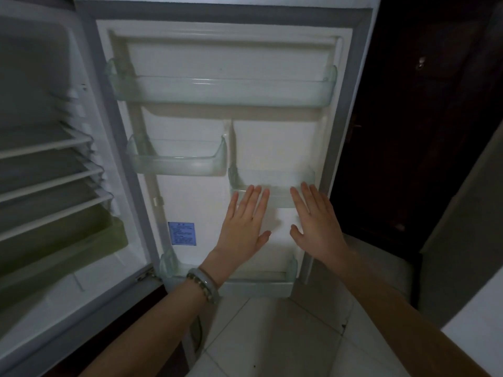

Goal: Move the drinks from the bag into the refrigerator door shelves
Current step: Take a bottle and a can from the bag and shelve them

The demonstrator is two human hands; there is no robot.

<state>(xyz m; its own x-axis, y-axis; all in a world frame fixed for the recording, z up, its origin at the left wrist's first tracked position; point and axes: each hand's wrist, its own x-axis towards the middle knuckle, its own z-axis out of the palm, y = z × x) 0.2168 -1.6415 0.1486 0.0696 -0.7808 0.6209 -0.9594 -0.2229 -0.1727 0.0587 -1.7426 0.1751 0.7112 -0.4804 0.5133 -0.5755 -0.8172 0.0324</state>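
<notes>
The refrigerator door point(275, 148) stands open in front of me, its inner side white. It carries clear plastic shelves: a wide top shelf point(220, 91), a small left shelf point(177, 161), a small right shelf point(272, 180) and a bottom shelf point(258, 287). I see nothing in any of them. My left hand point(245, 221), with a bead bracelet on the wrist, and my right hand point(315, 219) are held flat with fingers spread, just below the small right shelf. Both hold nothing. No bag and no drinks are in view.
The fridge interior point(46, 170) lies to the left, with white wire racks and a greenish drawer point(89, 240). A blue label point(181, 233) is stuck low on the door. White floor tiles point(272, 336) lie below. A dark doorway point(408, 118) is on the right.
</notes>
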